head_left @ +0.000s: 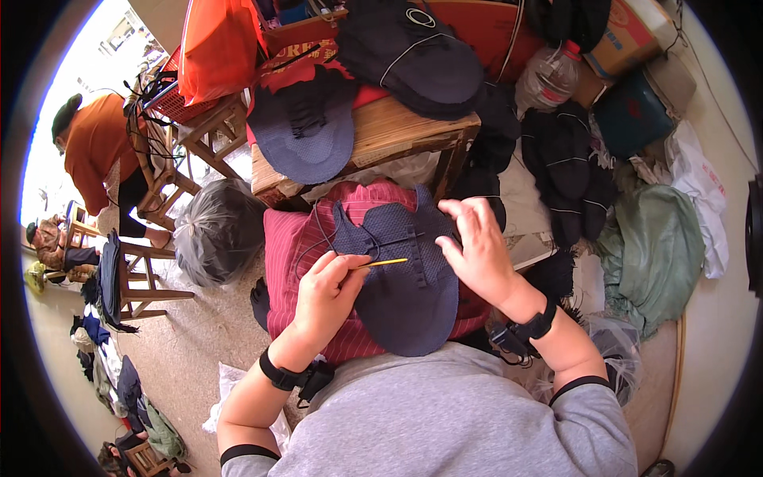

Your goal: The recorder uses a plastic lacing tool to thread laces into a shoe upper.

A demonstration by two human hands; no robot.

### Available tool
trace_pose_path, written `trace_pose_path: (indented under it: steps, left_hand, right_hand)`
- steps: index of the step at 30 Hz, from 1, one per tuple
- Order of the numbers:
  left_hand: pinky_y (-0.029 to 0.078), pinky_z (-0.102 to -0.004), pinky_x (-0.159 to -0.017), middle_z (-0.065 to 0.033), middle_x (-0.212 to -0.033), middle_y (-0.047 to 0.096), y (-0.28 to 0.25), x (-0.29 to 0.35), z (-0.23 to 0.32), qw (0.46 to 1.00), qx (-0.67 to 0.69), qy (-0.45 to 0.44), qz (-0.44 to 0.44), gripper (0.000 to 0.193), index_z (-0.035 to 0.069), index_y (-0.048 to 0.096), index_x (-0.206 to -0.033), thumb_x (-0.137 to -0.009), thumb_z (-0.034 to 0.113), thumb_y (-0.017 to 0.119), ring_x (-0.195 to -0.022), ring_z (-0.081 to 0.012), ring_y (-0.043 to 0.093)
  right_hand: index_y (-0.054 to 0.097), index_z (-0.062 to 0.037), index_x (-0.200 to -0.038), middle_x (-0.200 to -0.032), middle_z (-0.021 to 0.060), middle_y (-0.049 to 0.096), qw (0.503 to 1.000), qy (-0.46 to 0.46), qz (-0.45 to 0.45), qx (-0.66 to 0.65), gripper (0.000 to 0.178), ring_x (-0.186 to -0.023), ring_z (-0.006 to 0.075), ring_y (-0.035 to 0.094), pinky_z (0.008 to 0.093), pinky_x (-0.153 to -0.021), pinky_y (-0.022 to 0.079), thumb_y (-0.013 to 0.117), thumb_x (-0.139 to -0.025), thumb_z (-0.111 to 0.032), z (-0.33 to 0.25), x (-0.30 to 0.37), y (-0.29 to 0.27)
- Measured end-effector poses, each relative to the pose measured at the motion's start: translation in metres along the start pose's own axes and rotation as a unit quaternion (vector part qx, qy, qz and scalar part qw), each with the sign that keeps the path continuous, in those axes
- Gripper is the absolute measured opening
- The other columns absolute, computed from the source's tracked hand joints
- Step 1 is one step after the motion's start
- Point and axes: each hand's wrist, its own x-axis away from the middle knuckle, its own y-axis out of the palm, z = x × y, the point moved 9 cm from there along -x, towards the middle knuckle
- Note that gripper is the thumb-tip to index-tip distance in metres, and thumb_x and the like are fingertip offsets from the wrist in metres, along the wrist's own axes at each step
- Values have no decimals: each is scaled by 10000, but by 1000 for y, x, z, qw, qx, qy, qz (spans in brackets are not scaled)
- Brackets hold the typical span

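A dark blue textured fabric piece (407, 314), rounded at its near end with a slit-like strip of short black loops down its middle, lies on the maroon striped cloth over my lap. My left hand (330, 288) is closed in a pinch on a thin yellow needle-like stick (388, 262), whose tip points right above the piece. Dark thread (315, 230) loops beside that hand. At the piece's right edge is my right hand (479, 250), thumb and fingers apart. Whether it touches the fabric is hard to tell.
Ahead, a wooden bench (381, 131) bears a similar blue piece (306, 135) and a tied dark stack (417, 63). More tied bundles (560, 155), a plastic bottle (548, 75) and a green sack (652, 246) lie right. A grey plastic bag (218, 230), stools and a bending person (99, 151) are left.
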Motion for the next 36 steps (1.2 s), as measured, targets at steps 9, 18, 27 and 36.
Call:
trace_pose_path:
  steps: [9,18,27,36]
  left_hand:
    - [481,-348,-571,-108,-765,580,-3,-14,37,983,-113,145,21,118,6,695,-944,-837,-40,712,-629,-257,590]
    - [498,-349,-591,-119,-772,602,12,-24,31,989,-82,121,16,103,4,698,-944,-847,-27,711,-655,-268,619]
    - [509,-297,-628,-98,-808,649,20,-20,13,998,-24,50,-2,126,11,739,-980,-856,-9,729,-701,-206,643]
    - [505,-295,-608,-73,-862,605,46,-21,20,996,-42,69,-32,304,47,713,-1110,-818,39,799,-657,-172,589]
  right_hand:
    - [622,-21,-1135,-1057,91,606,944,150,-151,-253,373,-857,178,638,310,-766,561,818,-834,-121,14,29,43]
    - [662,-8,-1142,-1068,74,622,937,148,-133,-286,365,-876,153,652,284,-756,559,828,-833,-110,18,32,46]
    - [672,1,-1130,-991,-3,662,868,230,-153,-412,241,-890,63,637,220,-786,541,767,-918,-65,38,37,64]
    - [681,-27,-1058,-902,-2,676,823,257,-187,-470,116,-842,58,629,231,-734,528,705,-974,-104,41,34,74]
